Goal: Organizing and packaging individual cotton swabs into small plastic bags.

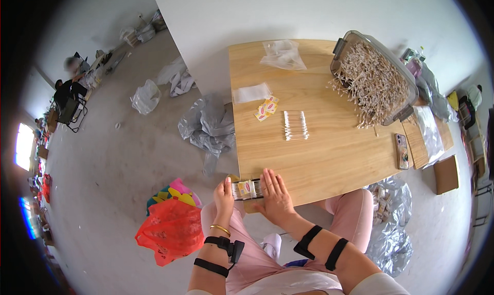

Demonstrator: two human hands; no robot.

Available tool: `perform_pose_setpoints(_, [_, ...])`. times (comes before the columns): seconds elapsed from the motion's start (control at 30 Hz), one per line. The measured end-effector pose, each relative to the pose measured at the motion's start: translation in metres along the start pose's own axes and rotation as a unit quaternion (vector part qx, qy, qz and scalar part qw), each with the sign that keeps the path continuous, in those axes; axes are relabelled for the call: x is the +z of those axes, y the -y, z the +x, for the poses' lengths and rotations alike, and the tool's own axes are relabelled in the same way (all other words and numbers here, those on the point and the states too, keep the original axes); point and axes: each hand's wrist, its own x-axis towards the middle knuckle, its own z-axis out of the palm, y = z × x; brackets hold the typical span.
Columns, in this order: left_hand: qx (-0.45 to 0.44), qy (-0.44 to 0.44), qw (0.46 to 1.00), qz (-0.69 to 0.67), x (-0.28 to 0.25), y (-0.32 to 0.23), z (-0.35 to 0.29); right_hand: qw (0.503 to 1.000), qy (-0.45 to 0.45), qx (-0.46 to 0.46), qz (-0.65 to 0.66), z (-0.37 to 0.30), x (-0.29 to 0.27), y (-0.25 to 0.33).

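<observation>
At the table's near left corner, my left hand grips the left end of a small pack of cotton swabs. A yellow, white and red label card lies on the swabs, and dark edges show along the pack. My right hand lies flat over the pack's right end, fingers stretched out, hiding that end. Farther up the table is a neat row of cotton swabs. To its left are several label cards and a stack of clear plastic sleeves.
A tipped grey bin spills loose cotton swabs at the far right. A phone lies at the right edge, a clear bag at the back. Grey plastic and a red bag are left of the table.
</observation>
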Motion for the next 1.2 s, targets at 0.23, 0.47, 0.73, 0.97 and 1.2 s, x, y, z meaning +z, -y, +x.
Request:
perform_pose_setpoints(0.23, [0.036, -0.005, 0.999, 0.027, 0.003, 0.009, 0.003, 0.999, -0.012, 0.000, 0.051, 0.005, 0.003, 0.021])
perform_pose_setpoints(0.47, [-0.043, -0.033, 0.998, 0.008, -0.028, 0.020, 0.001, 0.986, -0.107, 0.021, 0.124, 0.010, 0.000, -0.049])
perform_pose_setpoints(0.73, [0.112, -0.020, 0.992, 0.049, -0.018, -0.094, -0.028, 0.941, -0.208, 0.143, 0.225, 0.064, -0.031, -0.157])
perform_pose_setpoints(0.97, [0.260, 0.116, 0.953, 0.106, 0.054, -0.126, -0.031, 0.962, -0.208, 0.107, 0.143, 0.102, -0.037, -0.176])
perform_pose_setpoints(1.2, [0.299, 0.151, 0.927, 0.169, 0.118, -0.131, -0.005, 0.970, -0.191, 0.095, 0.115, 0.114, -0.036, -0.189])
